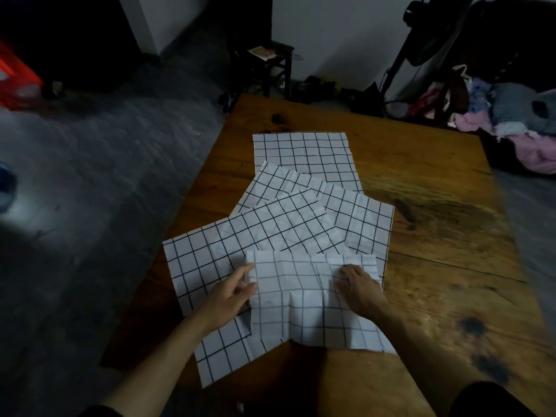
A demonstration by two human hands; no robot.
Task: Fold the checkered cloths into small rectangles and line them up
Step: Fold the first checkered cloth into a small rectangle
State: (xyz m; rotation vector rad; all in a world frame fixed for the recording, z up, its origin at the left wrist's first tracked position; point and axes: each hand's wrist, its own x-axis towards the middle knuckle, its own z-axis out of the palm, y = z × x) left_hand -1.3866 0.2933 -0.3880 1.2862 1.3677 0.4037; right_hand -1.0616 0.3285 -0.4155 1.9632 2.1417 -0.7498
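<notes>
Both hands rest on the nearest checkered cloth point(304, 299): the left hand point(230, 297) lies at its left edge, fingers loosely spread, apparently pinching that edge, though blur leaves this unsure; the right hand point(359, 288) presses flat near the top right corner, grasping nothing. Beneath it a fan of other checkered cloths point(288, 218) overlaps, unfolded, up the wooden table point(436, 236). Dragging the top cloth could shift the sheets below, and its ridged creases may fold in crooked, giving an uneven rectangle.

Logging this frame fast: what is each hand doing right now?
Left hand: open, fingers at the left edge of the nearest cloth.
Right hand: open, flat on that cloth.
</notes>
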